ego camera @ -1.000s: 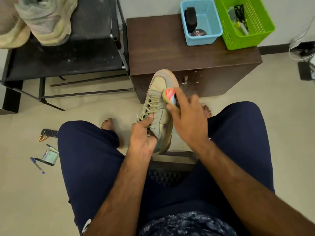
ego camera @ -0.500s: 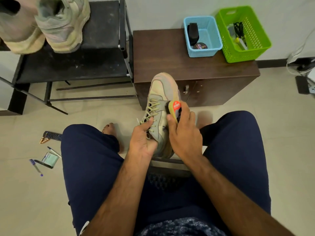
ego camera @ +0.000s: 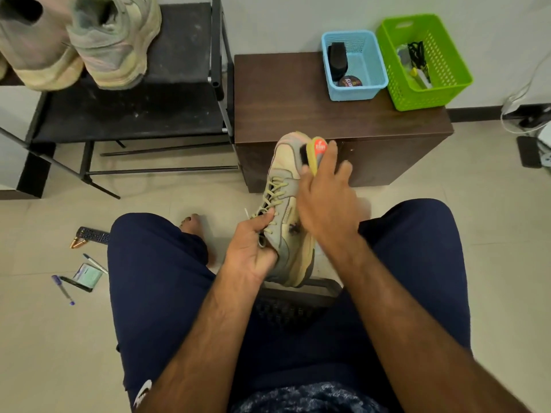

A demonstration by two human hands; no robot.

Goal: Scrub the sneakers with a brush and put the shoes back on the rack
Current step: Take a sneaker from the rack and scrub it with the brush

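Right hand (ego camera: 328, 210): fingers and thumb curled round the brush (ego camera: 316, 150), bristles against the toe of the sneaker (ego camera: 284, 186).
Left hand (ego camera: 253, 248): grips the sneaker at its collar, thumb on the laces.
Sneaker: held in the air between the knees; long axis runs away from the person, toe toward the cabinet (ego camera: 298, 99), heel near the lap, sole turned to the right.
Cabinet: dark wood, against the wall; on top, a blue basket (ego camera: 371, 70) just beside a green basket (ego camera: 444, 84).
Rack (ego camera: 134, 114): black, left of the cabinet, bearing two shoes (ego camera: 113, 43).
Floor (ego camera: 44, 338): pale tile, with pens (ego camera: 63, 290) and a remote (ego camera: 93, 235) on the left.
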